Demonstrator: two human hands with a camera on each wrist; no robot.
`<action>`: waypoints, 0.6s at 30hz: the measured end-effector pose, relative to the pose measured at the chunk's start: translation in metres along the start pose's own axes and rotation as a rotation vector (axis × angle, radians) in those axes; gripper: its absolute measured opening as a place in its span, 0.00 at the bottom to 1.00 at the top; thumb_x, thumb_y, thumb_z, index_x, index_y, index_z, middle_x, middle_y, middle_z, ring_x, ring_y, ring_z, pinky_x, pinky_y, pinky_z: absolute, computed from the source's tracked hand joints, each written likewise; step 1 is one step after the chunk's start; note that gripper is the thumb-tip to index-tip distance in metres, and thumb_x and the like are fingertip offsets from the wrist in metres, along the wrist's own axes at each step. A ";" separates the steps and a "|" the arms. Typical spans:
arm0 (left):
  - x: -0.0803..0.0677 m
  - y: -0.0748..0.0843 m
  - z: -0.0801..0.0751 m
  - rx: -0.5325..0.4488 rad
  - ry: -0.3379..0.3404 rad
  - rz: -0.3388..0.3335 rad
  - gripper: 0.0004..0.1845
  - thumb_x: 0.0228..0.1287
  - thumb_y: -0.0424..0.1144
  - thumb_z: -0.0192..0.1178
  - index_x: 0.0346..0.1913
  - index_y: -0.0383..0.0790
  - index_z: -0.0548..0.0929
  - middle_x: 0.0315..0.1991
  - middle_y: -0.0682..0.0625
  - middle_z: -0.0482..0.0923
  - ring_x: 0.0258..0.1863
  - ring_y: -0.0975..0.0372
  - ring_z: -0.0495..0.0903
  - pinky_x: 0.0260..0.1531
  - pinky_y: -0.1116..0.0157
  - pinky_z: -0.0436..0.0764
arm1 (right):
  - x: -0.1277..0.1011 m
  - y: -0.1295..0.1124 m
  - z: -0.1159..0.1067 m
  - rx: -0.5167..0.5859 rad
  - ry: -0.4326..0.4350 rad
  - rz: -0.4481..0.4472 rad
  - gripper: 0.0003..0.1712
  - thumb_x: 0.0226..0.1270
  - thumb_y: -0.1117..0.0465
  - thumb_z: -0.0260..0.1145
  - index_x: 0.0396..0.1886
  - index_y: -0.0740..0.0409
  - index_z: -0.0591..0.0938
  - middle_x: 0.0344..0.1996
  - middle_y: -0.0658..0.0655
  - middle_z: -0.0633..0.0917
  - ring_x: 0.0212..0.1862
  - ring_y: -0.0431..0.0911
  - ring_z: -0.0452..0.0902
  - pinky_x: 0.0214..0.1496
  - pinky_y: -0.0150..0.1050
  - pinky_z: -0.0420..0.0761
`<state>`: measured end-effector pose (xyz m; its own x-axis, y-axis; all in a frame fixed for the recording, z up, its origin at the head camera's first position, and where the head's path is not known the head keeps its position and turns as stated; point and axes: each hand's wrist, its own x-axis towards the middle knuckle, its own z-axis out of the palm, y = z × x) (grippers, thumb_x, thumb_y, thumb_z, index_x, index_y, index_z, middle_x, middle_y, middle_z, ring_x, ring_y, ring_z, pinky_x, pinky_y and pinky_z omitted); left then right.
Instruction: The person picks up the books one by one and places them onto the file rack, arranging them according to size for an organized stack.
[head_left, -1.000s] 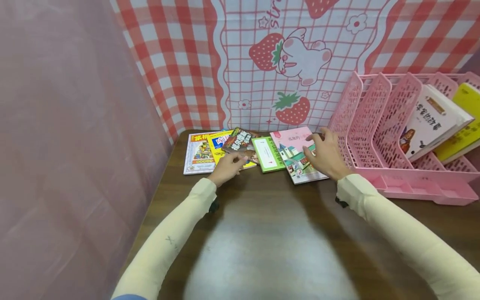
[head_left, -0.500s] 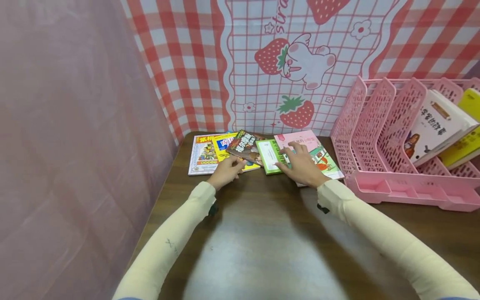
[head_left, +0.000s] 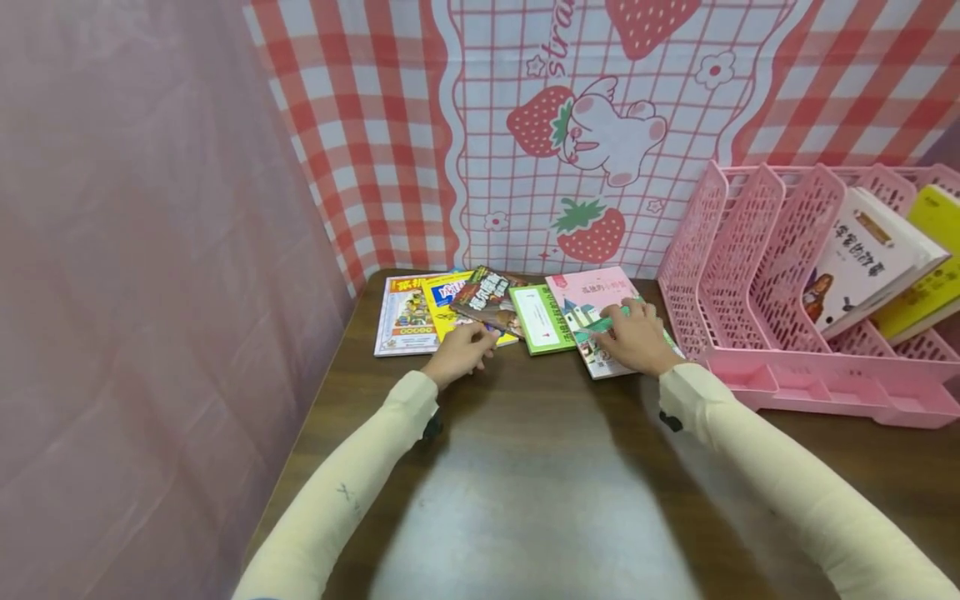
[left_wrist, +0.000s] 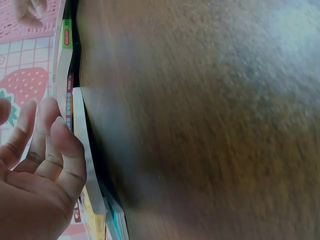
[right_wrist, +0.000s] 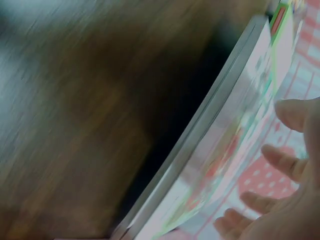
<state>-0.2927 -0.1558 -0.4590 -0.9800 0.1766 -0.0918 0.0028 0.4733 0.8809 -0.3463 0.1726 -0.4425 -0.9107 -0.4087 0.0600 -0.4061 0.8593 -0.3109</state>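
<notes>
The table (head_left: 517, 433) shows smooth wood grain, glossy on the near side. The rack (head_left: 802, 362) at right is perforated, satiny plastic. The far paper books (head_left: 592, 287) have smooth covers, probably glossy, though blur leaves doubt. Backdrop (head_left: 495, 183) and sleeves (head_left: 363, 437) look matt cloth; the left curtain (head_left: 142, 300) is creased cloth.

Head view: exposure is moderate; broad white glare is thrown back by the table (head_left: 555, 500), soft shadows are cast inside both sleeves (head_left: 337, 483). Left wrist: highlight is blown out upper right, cloth (left_wrist: 35, 52) washed out. Right wrist: table grain is smeared, book (right_wrist: 225, 150) print is blurred.
</notes>
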 end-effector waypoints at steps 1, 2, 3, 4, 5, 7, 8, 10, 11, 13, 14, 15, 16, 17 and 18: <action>0.000 0.000 0.001 -0.002 0.000 0.005 0.20 0.81 0.48 0.53 0.47 0.32 0.83 0.40 0.40 0.85 0.28 0.50 0.83 0.23 0.62 0.80 | -0.001 0.004 -0.002 0.007 -0.022 0.032 0.31 0.76 0.48 0.64 0.64 0.68 0.72 0.68 0.84 0.62 0.67 0.81 0.53 0.64 0.77 0.56; 0.000 -0.001 0.001 -0.005 -0.002 0.009 0.20 0.81 0.48 0.53 0.47 0.31 0.83 0.39 0.39 0.85 0.27 0.50 0.83 0.22 0.63 0.80 | -0.003 0.009 -0.003 0.007 -0.045 0.067 0.34 0.75 0.46 0.64 0.66 0.68 0.71 0.68 0.84 0.60 0.67 0.82 0.53 0.63 0.77 0.56; 0.000 -0.001 0.002 -0.008 -0.004 0.011 0.20 0.81 0.48 0.53 0.47 0.31 0.83 0.39 0.39 0.85 0.27 0.51 0.82 0.22 0.63 0.79 | -0.004 0.012 -0.005 0.014 -0.068 0.108 0.37 0.75 0.45 0.64 0.67 0.69 0.70 0.68 0.85 0.59 0.66 0.83 0.53 0.63 0.77 0.57; 0.000 -0.001 0.002 -0.011 -0.006 0.012 0.20 0.81 0.48 0.53 0.47 0.32 0.83 0.39 0.40 0.85 0.26 0.51 0.82 0.22 0.63 0.79 | -0.006 0.016 -0.006 0.017 -0.096 0.137 0.41 0.74 0.42 0.64 0.69 0.70 0.67 0.68 0.86 0.57 0.66 0.84 0.53 0.64 0.77 0.56; 0.000 0.000 0.003 -0.012 -0.009 0.013 0.20 0.81 0.48 0.53 0.48 0.32 0.83 0.39 0.40 0.85 0.26 0.52 0.82 0.22 0.63 0.79 | -0.006 0.020 -0.006 0.018 -0.123 0.166 0.45 0.73 0.39 0.64 0.71 0.71 0.65 0.68 0.87 0.56 0.66 0.84 0.53 0.65 0.77 0.56; -0.001 0.000 0.004 -0.013 -0.026 0.012 0.20 0.81 0.49 0.53 0.49 0.32 0.83 0.39 0.40 0.84 0.26 0.53 0.81 0.23 0.62 0.80 | -0.008 0.026 -0.007 0.029 -0.175 0.211 0.52 0.71 0.35 0.64 0.75 0.71 0.61 0.69 0.88 0.52 0.66 0.85 0.53 0.65 0.77 0.57; -0.001 0.000 0.005 -0.013 -0.034 0.011 0.20 0.82 0.48 0.52 0.50 0.32 0.83 0.39 0.40 0.84 0.25 0.54 0.81 0.23 0.62 0.80 | -0.008 0.028 -0.007 0.030 -0.196 0.230 0.55 0.70 0.33 0.64 0.76 0.70 0.59 0.69 0.89 0.51 0.66 0.86 0.53 0.65 0.78 0.57; -0.002 0.001 0.006 -0.016 -0.046 0.004 0.20 0.82 0.48 0.52 0.50 0.32 0.83 0.39 0.41 0.84 0.25 0.55 0.81 0.24 0.61 0.80 | -0.008 0.030 -0.007 0.037 -0.228 0.255 0.58 0.69 0.31 0.64 0.78 0.69 0.56 0.69 0.90 0.50 0.66 0.86 0.53 0.65 0.78 0.57; -0.002 0.001 0.007 -0.016 -0.050 0.002 0.20 0.82 0.48 0.52 0.50 0.32 0.83 0.39 0.41 0.84 0.25 0.55 0.80 0.24 0.61 0.80 | -0.008 0.030 -0.007 0.038 -0.236 0.269 0.58 0.68 0.31 0.64 0.78 0.69 0.55 0.68 0.90 0.50 0.66 0.86 0.54 0.65 0.78 0.57; -0.002 0.001 0.009 -0.021 -0.056 -0.002 0.19 0.82 0.47 0.52 0.49 0.32 0.83 0.38 0.42 0.84 0.25 0.56 0.80 0.23 0.62 0.79 | -0.008 0.030 -0.008 0.020 -0.236 0.291 0.61 0.66 0.30 0.65 0.77 0.71 0.55 0.66 0.91 0.54 0.65 0.86 0.57 0.65 0.77 0.59; -0.001 0.001 0.011 -0.022 -0.055 -0.002 0.19 0.82 0.47 0.52 0.49 0.32 0.83 0.38 0.42 0.84 0.24 0.56 0.80 0.22 0.63 0.79 | -0.008 0.029 -0.008 0.008 -0.234 0.301 0.62 0.65 0.29 0.65 0.76 0.73 0.54 0.65 0.92 0.57 0.64 0.86 0.58 0.64 0.77 0.60; -0.001 0.001 0.012 -0.022 -0.056 -0.005 0.19 0.82 0.47 0.53 0.49 0.33 0.83 0.38 0.42 0.85 0.24 0.57 0.80 0.22 0.64 0.78 | -0.008 0.029 -0.009 -0.002 -0.230 0.310 0.64 0.64 0.29 0.66 0.75 0.75 0.53 0.63 0.92 0.59 0.63 0.86 0.59 0.64 0.76 0.61; 0.000 0.001 0.013 -0.020 -0.059 -0.006 0.19 0.81 0.47 0.53 0.48 0.33 0.83 0.38 0.42 0.85 0.24 0.57 0.80 0.21 0.65 0.78 | -0.009 0.028 -0.009 -0.011 -0.225 0.321 0.66 0.63 0.29 0.67 0.75 0.77 0.52 0.62 0.93 0.61 0.63 0.86 0.60 0.64 0.75 0.62; 0.000 0.002 0.014 -0.018 -0.063 -0.006 0.19 0.81 0.48 0.53 0.48 0.33 0.83 0.37 0.42 0.85 0.24 0.57 0.80 0.21 0.65 0.78 | -0.010 0.028 -0.010 -0.020 -0.221 0.337 0.68 0.62 0.29 0.69 0.75 0.79 0.50 0.61 0.93 0.62 0.62 0.85 0.61 0.64 0.75 0.63; 0.001 0.002 0.015 -0.015 -0.069 -0.007 0.19 0.81 0.48 0.53 0.47 0.33 0.84 0.37 0.42 0.84 0.24 0.58 0.80 0.21 0.66 0.77 | -0.010 0.028 -0.010 -0.027 -0.216 0.347 0.70 0.60 0.29 0.70 0.74 0.80 0.49 0.60 0.94 0.63 0.62 0.85 0.62 0.64 0.74 0.64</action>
<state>-0.2905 -0.1418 -0.4643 -0.9640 0.2325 -0.1291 -0.0075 0.4614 0.8871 -0.3489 0.2037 -0.4419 -0.9585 -0.1455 -0.2452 -0.0819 0.9642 -0.2520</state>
